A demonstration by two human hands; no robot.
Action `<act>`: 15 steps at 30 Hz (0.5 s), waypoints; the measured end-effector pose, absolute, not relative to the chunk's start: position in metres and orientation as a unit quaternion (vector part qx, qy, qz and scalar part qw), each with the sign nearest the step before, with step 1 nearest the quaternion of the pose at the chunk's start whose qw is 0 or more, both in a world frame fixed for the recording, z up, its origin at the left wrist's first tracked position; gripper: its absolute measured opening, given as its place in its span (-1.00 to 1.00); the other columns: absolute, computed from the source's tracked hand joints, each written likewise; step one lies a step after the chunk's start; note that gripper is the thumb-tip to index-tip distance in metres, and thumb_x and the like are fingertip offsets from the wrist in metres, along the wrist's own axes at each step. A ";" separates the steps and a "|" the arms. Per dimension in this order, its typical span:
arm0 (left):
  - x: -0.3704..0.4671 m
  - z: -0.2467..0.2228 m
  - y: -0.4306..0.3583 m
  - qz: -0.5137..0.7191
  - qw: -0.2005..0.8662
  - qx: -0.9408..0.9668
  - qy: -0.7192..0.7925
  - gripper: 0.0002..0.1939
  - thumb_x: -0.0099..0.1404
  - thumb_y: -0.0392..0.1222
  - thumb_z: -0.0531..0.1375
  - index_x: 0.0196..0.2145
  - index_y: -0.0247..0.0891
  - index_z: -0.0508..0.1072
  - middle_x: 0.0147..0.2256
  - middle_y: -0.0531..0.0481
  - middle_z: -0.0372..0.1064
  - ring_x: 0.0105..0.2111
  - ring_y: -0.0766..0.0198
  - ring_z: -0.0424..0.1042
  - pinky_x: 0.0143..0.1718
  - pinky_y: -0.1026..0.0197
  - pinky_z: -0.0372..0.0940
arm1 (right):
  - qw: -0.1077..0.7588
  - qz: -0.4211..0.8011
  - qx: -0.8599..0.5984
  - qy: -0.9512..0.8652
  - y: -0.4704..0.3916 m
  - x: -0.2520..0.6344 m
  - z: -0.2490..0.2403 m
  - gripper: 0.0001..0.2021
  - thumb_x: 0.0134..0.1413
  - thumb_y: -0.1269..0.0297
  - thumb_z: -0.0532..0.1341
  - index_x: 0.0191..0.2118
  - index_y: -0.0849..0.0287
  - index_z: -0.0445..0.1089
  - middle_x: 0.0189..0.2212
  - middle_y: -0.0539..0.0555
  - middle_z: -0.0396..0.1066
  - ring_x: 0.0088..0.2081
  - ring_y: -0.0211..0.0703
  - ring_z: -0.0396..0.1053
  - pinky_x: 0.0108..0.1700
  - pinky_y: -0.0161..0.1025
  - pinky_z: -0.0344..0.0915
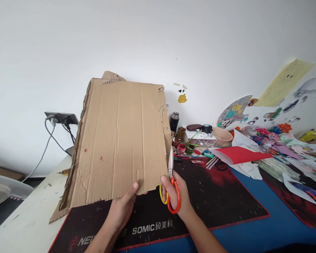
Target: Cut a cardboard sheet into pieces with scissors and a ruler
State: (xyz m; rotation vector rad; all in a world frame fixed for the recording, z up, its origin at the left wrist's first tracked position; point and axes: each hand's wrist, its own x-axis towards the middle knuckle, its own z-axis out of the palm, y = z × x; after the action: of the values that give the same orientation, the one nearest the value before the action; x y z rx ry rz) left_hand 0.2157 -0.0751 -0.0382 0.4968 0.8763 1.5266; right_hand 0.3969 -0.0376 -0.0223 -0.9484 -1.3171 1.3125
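A large sheet of brown corrugated cardboard (pixel 123 137), with ragged edges and crease lines, is held up above the desk. My left hand (pixel 123 203) grips its lower edge, thumb in front and fingers mostly hidden behind. Scissors (pixel 171 170) with one red and one yellow handle are in my right hand (pixel 180 193), its fingers around the handles. The blades point upward beside the sheet's right edge and look nearly closed; I cannot tell whether they touch the cardboard. My right thumb is close to the sheet's lower right corner.
A black desk mat (pixel 210 200) with red edging lies below. Behind are a dark bottle (pixel 174 121), small paint jars (pixel 190 148), a round tan bowl (pixel 222 135) and red paper (pixel 239 154). Craft scraps crowd the right. A socket panel (pixel 61 117) with cables is at left.
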 end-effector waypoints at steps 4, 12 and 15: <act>0.203 -0.037 -0.076 0.678 0.615 0.181 0.360 -0.63 0.00 0.08 0.59 -0.33 -0.22 0.73 -0.22 -0.19 0.71 -0.10 -0.15 0.68 0.00 -0.05 0.57 | 0.520 0.522 -0.406 -0.540 -0.036 0.406 -0.016 -0.52 0.18 -0.17 0.40 -0.38 0.11 0.25 -0.69 -0.15 0.27 -0.71 -0.33 0.25 -0.65 -0.42 0.20; 0.195 -0.026 -0.077 0.686 0.577 0.157 0.415 -0.64 -0.17 -0.16 0.67 -0.44 -0.32 0.68 -0.36 -0.07 0.65 -0.38 0.11 0.65 -0.37 0.17 0.61 | 0.517 0.527 -0.406 -0.539 -0.033 0.411 -0.014 -0.48 0.20 -0.25 0.35 -0.40 0.10 0.24 -0.70 -0.15 0.26 -0.73 -0.32 0.26 -0.66 -0.41 0.22; 0.192 -0.026 -0.078 0.680 0.585 0.135 0.421 -0.59 -0.28 -0.17 0.68 -0.49 -0.36 0.67 -0.42 -0.09 0.63 -0.46 0.11 0.63 -0.38 0.17 0.61 | 0.511 0.543 -0.383 -0.545 -0.035 0.412 -0.018 -0.50 0.23 -0.20 0.36 -0.39 0.11 0.24 -0.69 -0.14 0.28 -0.73 -0.34 0.26 -0.65 -0.42 0.22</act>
State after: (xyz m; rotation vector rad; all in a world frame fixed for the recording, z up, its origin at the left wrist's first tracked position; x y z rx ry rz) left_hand 0.1917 -0.0779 -0.0255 0.3157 0.9820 1.5856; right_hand 0.4124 -0.0351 -0.0178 -0.9213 -1.3117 1.3069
